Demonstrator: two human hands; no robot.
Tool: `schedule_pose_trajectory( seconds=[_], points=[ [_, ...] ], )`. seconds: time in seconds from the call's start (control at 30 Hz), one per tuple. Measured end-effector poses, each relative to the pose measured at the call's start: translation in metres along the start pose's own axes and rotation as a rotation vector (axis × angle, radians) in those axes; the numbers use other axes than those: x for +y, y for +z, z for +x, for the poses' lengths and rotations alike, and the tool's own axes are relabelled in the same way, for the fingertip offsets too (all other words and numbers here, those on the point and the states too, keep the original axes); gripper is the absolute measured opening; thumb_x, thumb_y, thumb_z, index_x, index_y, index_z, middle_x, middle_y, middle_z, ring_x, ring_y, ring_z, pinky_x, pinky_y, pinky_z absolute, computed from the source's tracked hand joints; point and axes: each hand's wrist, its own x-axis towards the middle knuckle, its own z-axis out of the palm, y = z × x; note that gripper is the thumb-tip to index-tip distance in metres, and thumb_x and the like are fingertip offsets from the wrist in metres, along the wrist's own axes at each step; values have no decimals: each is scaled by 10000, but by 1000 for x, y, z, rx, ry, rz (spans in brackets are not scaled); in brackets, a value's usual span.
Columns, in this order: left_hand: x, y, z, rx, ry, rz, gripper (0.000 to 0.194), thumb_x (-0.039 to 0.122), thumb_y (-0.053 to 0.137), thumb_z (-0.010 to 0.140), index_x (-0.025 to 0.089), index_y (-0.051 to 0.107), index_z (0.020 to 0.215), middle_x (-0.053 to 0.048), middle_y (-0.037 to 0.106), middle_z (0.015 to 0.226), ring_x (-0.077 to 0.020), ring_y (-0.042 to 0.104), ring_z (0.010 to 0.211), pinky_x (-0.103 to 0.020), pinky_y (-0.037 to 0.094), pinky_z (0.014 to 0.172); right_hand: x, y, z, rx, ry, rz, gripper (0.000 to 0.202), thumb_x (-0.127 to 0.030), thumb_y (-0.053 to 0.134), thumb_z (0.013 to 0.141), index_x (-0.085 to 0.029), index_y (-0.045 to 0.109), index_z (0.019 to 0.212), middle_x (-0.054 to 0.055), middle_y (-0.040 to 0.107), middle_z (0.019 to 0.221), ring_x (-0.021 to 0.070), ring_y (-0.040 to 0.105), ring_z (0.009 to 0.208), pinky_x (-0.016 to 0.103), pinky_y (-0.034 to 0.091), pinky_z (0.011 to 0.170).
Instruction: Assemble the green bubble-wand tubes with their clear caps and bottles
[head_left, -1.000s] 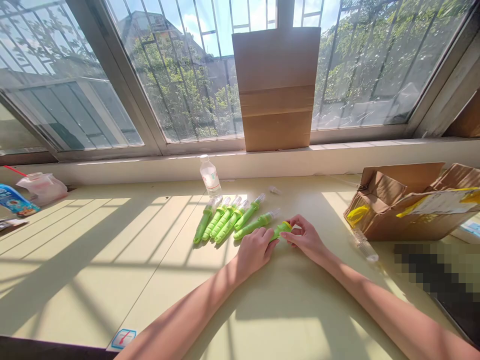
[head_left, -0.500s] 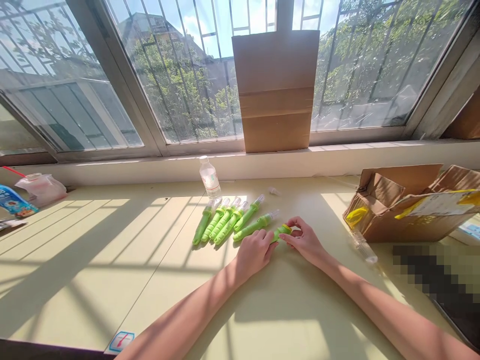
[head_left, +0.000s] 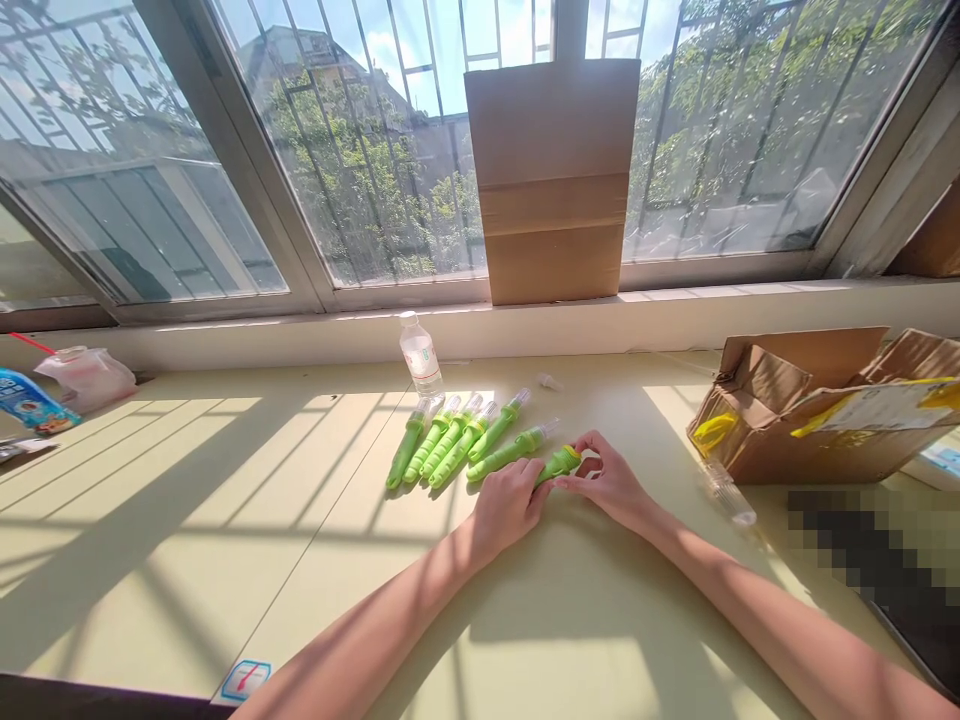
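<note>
My left hand (head_left: 511,500) is closed around the body of a green plastic tube (head_left: 559,463), which slants up to the right with a yellow ring at its end. The fingers of my right hand (head_left: 609,482) curl around that ringed end, thumb below and index finger above. Just left of the hands lies a similar green tube with a clear tip (head_left: 510,452). Several more green tubes with clear tips (head_left: 446,445) rest in a fanned row beyond it. My left fingers hide the lower part of the held tube.
A clear bottle (head_left: 421,358) stands behind the row. A small clear piece (head_left: 550,382) lies near the sill, and a clear plastic tube (head_left: 731,497) lies beside the open cardboard box (head_left: 817,420). At far left are a blue packet (head_left: 34,400) and a pinkish container (head_left: 94,377).
The right fingers have shifted slightly at the yellow-ringed end, showing more of the green tube between the hands. The left hand keeps its hold, and the other tubes have not moved.
</note>
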Motion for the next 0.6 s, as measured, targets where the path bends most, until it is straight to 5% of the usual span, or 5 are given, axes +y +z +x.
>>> schedule_pose_trajectory(
  seconds=[0.23, 0.6],
  points=[
    [0, -2, 0, 12, -59, -119, 286, 378, 389, 939, 189, 580, 1039, -37, 678, 873, -170, 631, 742, -244, 407, 578, -3, -1, 2, -28, -28, -92, 371, -358, 726, 661, -255, 436, 868, -16, 603, 946, 107, 540, 601, 217, 416, 449],
    [4, -5, 0, -13, -142, -237, 301, 393, 419, 926, 190, 617, 1028, -48, 696, 862, -178, 638, 731, -245, 402, 595, -5, 0, 3, -37, -82, -145, 358, -366, 694, 686, -252, 400, 856, -13, 590, 960, 105, 541, 597, 214, 401, 437]
  ],
)
